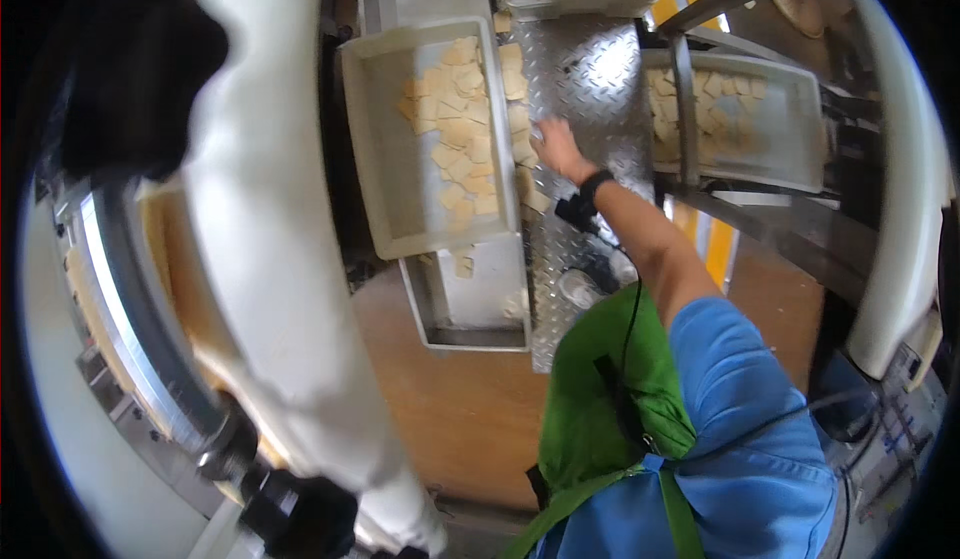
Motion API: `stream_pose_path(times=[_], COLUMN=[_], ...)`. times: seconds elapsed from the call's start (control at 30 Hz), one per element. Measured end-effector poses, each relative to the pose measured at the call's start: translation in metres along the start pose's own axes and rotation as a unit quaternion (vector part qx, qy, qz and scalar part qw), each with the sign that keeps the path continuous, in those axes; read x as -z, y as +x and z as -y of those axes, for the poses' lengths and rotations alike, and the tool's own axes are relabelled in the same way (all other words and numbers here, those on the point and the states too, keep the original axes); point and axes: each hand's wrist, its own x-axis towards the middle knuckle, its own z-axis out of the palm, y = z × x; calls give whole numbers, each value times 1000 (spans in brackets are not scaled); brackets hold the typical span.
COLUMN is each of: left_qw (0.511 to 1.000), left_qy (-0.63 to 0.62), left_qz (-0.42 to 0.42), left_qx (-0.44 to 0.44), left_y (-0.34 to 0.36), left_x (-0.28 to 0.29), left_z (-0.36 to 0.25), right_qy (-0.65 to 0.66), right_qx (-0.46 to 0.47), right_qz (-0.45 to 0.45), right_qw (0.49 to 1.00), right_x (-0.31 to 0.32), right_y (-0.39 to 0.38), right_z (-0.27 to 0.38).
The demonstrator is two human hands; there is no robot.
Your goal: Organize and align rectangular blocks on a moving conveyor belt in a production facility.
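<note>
a patterned metal platform [592, 94] lies right of a pale bin [376, 159]. the right hand [560, 149] curls just right of the bin, its hold impossible to tell; the left hand is unseen. flat cream squares [458, 109] lie inside the bin and along its right side.

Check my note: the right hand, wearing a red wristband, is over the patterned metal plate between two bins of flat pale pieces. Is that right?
No: the head view shows the wristband is black. The rest stands: the right hand is over the metal plate, between two bins of flat pieces.
</note>
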Motion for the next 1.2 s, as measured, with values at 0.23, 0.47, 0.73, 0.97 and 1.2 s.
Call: stream_pose_path(times=[0.23, 0.47, 0.73, 0.97, 1.2], left_qw=[994, 983, 984, 992, 994], left_qy=[106, 162, 138, 87, 43], left_qz=[3, -26, 4, 28, 37], left_qx=[7, 84, 116, 90, 99], left_y=[13, 9, 20, 27, 12], left_x=[-53, -117, -94, -48, -24], left_z=[35, 23, 14, 26, 10], right_qy=[223, 460, 155, 64, -44], right_qx=[-213, -288, -272, -245, -266], right_qz=[156, 142, 70, -41, -53], right_qw=[939, 828, 947, 967, 961], right_x=[-169, -221, -149, -16, 101], right_y=[-38, -39, -34, -48, -163], right_z=[-39, -45, 49, 10, -82])
